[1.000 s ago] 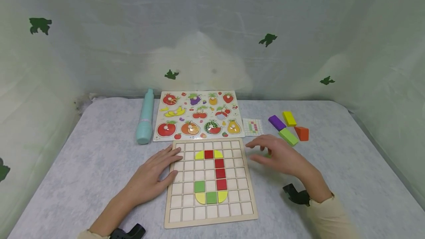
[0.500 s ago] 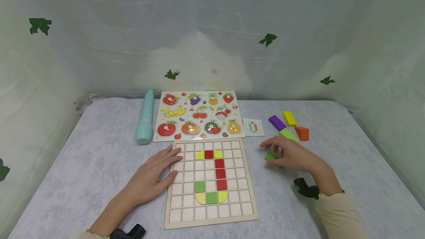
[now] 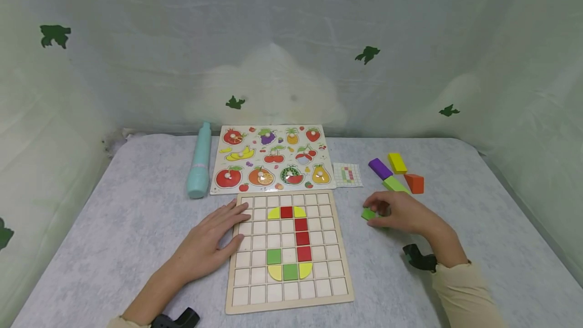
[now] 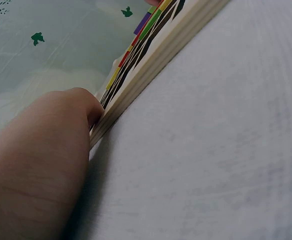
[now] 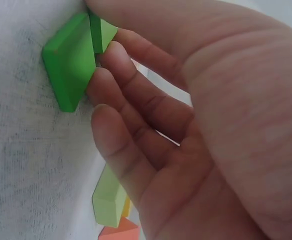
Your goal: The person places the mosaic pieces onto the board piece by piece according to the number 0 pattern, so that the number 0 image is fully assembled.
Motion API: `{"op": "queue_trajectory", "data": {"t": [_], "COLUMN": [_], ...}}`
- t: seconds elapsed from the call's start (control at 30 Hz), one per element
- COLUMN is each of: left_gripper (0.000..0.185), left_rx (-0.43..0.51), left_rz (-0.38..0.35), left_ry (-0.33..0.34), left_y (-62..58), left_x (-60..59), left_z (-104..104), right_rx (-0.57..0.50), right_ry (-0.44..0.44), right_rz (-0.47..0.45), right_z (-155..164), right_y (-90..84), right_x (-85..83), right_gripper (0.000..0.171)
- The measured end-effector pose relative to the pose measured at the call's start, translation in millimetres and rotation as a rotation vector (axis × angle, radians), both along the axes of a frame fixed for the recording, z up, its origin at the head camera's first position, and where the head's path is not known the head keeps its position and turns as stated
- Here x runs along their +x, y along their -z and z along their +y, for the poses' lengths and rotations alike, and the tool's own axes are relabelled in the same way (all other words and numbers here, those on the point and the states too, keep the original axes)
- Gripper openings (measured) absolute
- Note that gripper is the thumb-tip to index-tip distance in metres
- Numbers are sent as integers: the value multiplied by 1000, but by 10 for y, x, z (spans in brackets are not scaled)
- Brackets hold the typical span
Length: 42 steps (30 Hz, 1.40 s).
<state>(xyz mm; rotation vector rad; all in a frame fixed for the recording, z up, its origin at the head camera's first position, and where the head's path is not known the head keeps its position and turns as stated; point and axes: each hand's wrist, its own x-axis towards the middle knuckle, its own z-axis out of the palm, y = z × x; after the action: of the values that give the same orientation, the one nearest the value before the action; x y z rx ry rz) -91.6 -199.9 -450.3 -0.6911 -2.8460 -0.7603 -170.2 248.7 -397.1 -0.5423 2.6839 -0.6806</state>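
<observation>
A wooden grid board (image 3: 232, 287) lies in front of me, with red, green and yellow pieces set in its squares. My left hand (image 3: 207, 242) rests on its left edge, fingers stretched over the rim; in the left wrist view the thumb side meets that edge. To the right of the board, my right hand (image 3: 401, 212) pinches a green block (image 3: 368, 213) between thumb and fingertips, low at the table. The right wrist view shows this green block (image 5: 105, 34) beside the thumb tip, and another green block (image 5: 71, 62) against the fingertips. Part of each is hidden.
Beyond the right hand lie purple (image 3: 380, 168), yellow (image 3: 397, 163), light green (image 3: 395, 184) and orange (image 3: 414, 183) blocks. A fruit puzzle board (image 3: 273, 158) stands behind the grid board, with a small pattern card (image 3: 348, 174) at its right and a turquoise bottle-shaped object (image 3: 199, 161) at its left.
My right hand has moved right, away from the board's edge, down to the green blocks, and its fingers have closed on one. The left hand and board have stayed put.
</observation>
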Motion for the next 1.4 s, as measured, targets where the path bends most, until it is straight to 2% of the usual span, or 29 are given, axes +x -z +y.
{"op": "queue_trajectory", "data": {"t": [0.2, 0.4, 0.73, 1.1, 1.4], "left_gripper": [47, 48, 48, 48, 48], "left_rx": [3, -6, -5, -8, -15], "left_rz": [-13, -15, -13, -4, -1], "left_ry": [-3, -7, -7, -7, -10], "left_y": [4, 10, 0, 5, -16], "left_x": [-5, 2, 26, 15, 10], "left_z": [11, 19, 15, 20, 11], "right_rx": [-10, -56, -46, -68, -79], "right_ry": [-10, -58, -135, -224, -369], "right_rz": [53, 105, 164, 105, 111], "right_z": [-62, -175, -628, -1112, -1485], "right_y": [-44, -109, -258, -348, -235], "right_x": [32, 66, 74, 132, 216], "right_gripper": [31, 28, 33, 31, 30]}}
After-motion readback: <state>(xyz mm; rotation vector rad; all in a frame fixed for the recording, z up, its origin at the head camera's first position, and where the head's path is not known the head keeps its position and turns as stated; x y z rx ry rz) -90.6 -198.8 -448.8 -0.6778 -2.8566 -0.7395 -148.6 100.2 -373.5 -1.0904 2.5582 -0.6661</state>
